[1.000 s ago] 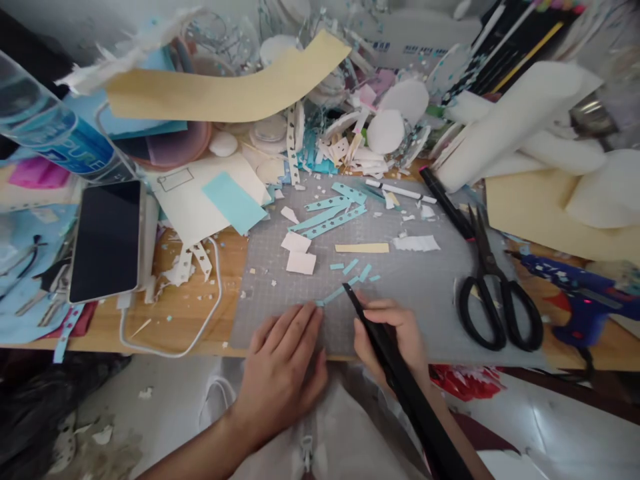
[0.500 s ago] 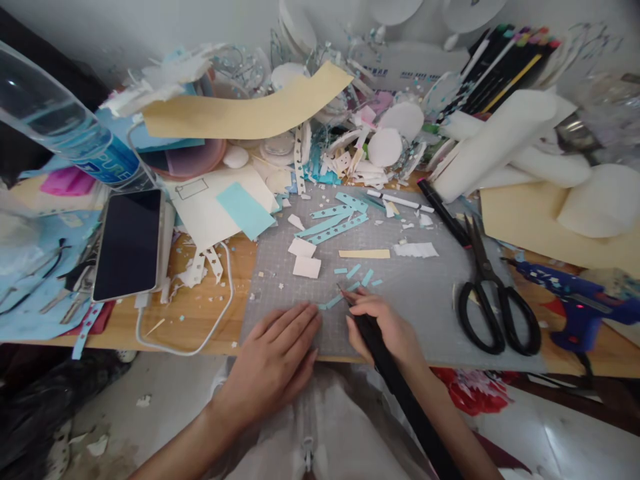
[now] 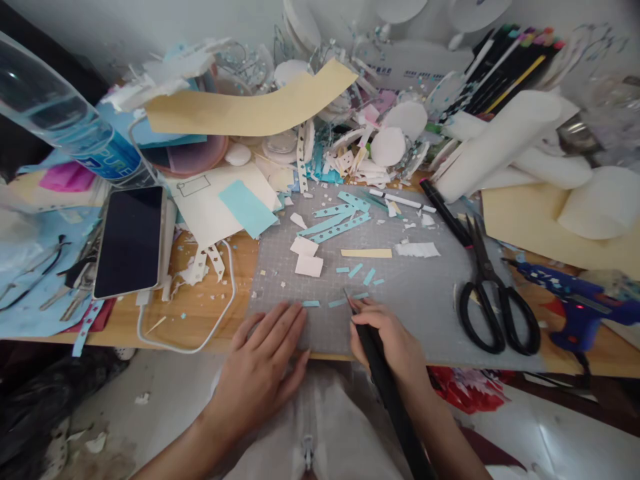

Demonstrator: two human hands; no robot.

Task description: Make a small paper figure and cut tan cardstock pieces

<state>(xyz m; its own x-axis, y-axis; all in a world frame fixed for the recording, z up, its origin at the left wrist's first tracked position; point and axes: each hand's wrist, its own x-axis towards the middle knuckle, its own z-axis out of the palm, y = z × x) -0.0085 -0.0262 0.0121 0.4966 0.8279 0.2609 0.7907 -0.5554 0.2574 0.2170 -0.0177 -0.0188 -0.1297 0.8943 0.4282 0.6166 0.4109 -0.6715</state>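
Note:
My right hand (image 3: 393,337) grips a long black craft knife (image 3: 383,370), its thin pointed tip just above the grey cutting mat (image 3: 425,300). Near that tip lie a short light-blue paper piece (image 3: 338,302) and another blue piece (image 3: 360,295) partly by my fingers. My left hand (image 3: 267,360) rests palm down at the mat's front edge, fingers stretched out. Just beyond its fingertips is a small blue paper strip (image 3: 311,303). Several more blue bits (image 3: 369,276) lie farther up, below a cream paper strip (image 3: 367,253).
Black scissors (image 3: 483,287) and a blue glue gun (image 3: 575,300) lie to the right. A phone (image 3: 131,240), a white cable (image 3: 233,280) and a water bottle (image 3: 75,120) stand or lie at left. Star-punched blue strips (image 3: 340,227) and piled paper scraps (image 3: 365,160) fill the back.
My left hand has drawn back to the left, and a blue piece now lies apart on the left. My right hand and the knife have shifted slightly right.

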